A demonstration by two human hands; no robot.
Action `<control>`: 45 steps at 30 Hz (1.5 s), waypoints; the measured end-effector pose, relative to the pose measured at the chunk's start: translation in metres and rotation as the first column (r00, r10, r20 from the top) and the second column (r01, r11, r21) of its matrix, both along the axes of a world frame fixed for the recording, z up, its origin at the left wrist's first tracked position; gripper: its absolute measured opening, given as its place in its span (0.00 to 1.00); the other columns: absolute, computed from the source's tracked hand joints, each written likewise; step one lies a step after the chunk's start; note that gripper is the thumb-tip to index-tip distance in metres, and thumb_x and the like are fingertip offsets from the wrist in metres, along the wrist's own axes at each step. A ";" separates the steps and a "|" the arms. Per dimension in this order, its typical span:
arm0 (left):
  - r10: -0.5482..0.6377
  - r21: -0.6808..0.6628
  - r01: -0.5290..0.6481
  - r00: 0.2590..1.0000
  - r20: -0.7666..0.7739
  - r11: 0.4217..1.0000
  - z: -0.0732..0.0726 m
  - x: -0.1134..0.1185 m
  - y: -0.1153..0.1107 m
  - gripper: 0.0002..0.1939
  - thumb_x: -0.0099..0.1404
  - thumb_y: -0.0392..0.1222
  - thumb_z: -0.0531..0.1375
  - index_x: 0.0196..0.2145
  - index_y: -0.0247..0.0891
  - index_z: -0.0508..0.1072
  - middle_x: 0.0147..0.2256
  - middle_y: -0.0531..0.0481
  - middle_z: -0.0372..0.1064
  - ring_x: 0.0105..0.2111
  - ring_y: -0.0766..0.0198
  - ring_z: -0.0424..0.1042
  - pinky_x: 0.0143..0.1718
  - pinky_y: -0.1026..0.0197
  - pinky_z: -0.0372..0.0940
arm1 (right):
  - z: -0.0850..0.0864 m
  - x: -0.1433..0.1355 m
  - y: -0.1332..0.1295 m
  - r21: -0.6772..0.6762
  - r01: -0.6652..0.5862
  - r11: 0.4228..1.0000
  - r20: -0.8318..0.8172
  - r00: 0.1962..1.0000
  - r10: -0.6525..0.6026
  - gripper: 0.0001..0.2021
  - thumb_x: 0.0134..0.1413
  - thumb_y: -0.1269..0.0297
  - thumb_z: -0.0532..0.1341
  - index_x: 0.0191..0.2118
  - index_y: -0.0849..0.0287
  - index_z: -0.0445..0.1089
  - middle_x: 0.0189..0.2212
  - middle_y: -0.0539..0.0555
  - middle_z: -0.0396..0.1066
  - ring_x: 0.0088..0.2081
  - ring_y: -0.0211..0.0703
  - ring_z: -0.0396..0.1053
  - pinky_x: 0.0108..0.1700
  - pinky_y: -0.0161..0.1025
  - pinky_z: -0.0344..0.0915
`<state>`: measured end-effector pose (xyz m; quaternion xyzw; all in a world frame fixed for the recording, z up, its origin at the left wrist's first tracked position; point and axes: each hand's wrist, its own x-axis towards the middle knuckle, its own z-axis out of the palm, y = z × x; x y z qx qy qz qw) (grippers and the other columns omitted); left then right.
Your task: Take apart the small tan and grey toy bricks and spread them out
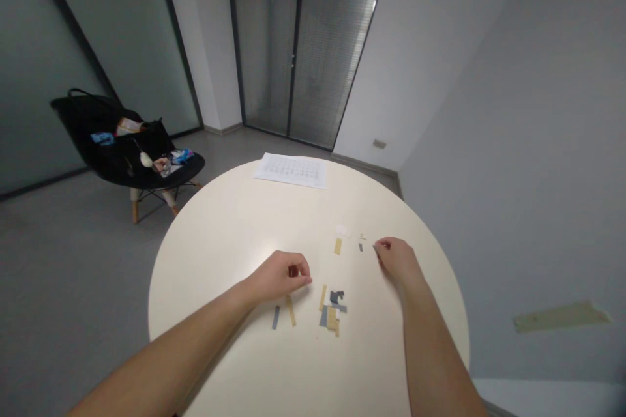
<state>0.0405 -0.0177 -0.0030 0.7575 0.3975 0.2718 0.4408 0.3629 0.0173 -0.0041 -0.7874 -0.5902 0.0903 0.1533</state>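
Nearer the left hand (276,277) lies the scrap pile (332,318).
That hand and the right hand (397,257) curl nearly closed; any hold unclear.

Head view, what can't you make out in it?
- Print on the paper: head view, too small and blurred.
- Anything in the left hand: head view, hidden by its fingers.
- Anything in the right hand: head view, too small.
- Lower parts of the scrap pile: head view, covered by those above.
- Table's near rim: head view, cut off by bottom edge.
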 end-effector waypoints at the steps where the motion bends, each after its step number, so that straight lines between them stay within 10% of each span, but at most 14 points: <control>1: 0.001 0.001 -0.001 1.000 -0.001 1.000 0.000 0.000 0.000 0.07 0.57 0.41 0.61 0.28 0.35 0.75 0.21 0.55 0.65 0.22 0.70 0.61 0.25 0.68 0.55 | 0.000 0.000 0.000 -0.001 0.001 1.000 -0.007 1.000 -0.001 0.11 0.53 0.62 0.58 0.32 0.60 0.76 0.31 0.56 0.77 0.34 0.44 0.72 0.36 0.35 0.61; 14: 0.000 0.016 0.001 0.999 -0.050 1.000 0.005 -0.005 0.004 0.07 0.58 0.42 0.60 0.29 0.35 0.75 0.23 0.54 0.68 0.23 0.69 0.62 0.25 0.68 0.56 | -0.004 -0.016 0.002 -0.020 0.013 1.000 0.040 0.999 -0.012 0.11 0.53 0.58 0.58 0.32 0.57 0.75 0.34 0.56 0.76 0.34 0.43 0.70 0.34 0.36 0.58; 30: -0.456 -0.081 0.450 0.864 -0.212 0.890 0.010 -0.031 0.013 0.12 0.50 0.39 0.68 0.36 0.41 0.81 0.30 0.50 0.73 0.24 0.68 0.66 0.25 0.67 0.59 | -0.003 -0.024 -0.001 -0.043 -0.016 0.999 0.052 0.998 0.018 0.17 0.57 0.51 0.55 0.29 0.57 0.72 0.30 0.56 0.75 0.31 0.43 0.68 0.30 0.36 0.53; 45: -0.445 -0.020 0.455 0.861 -0.244 0.890 0.009 -0.025 0.009 0.08 0.50 0.27 0.63 0.26 0.37 0.78 0.25 0.52 0.73 0.25 0.67 0.69 0.28 0.68 0.60 | -0.005 -0.019 -0.001 0.029 -0.031 0.999 -0.074 0.997 0.033 0.17 0.56 0.51 0.54 0.28 0.57 0.71 0.30 0.56 0.75 0.32 0.43 0.68 0.33 0.36 0.56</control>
